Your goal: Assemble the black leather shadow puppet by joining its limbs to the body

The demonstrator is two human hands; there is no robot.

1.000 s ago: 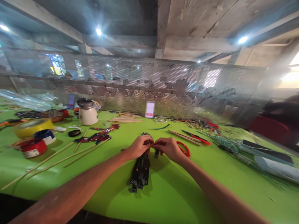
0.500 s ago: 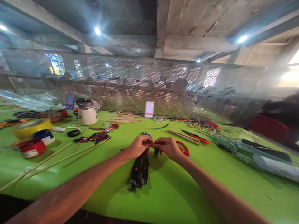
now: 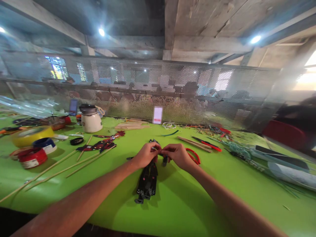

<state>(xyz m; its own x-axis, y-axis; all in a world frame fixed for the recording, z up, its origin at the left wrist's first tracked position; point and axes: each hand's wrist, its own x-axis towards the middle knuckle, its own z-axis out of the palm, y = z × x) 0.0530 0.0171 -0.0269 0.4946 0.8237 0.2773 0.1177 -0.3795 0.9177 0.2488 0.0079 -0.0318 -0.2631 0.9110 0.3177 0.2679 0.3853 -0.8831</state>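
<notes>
My left hand (image 3: 145,155) and my right hand (image 3: 178,155) meet fingertip to fingertip over the middle of the green table (image 3: 172,204). Both are closed in a pinch on a small part too tiny to make out. Under and before them lies a bundle of black strips with red dots (image 3: 147,182), its far end hidden beneath my left fingers. A small dark piece (image 3: 165,161) hangs just below my right fingers. Red-handled scissors (image 3: 194,156) lie right behind my right hand.
Long bamboo sticks (image 3: 61,166) lie to the left, with red (image 3: 32,157), blue (image 3: 45,144) and yellow (image 3: 29,135) tape rolls and a white jug (image 3: 91,119). More sticks (image 3: 195,143), a red tool (image 3: 207,144) and plastic-wrapped bundles (image 3: 283,164) lie right. A perforated metal screen (image 3: 158,92) bounds the far edge.
The view has shifted slightly; my hands stay pinched together over the black bundle with only small finger movement.
</notes>
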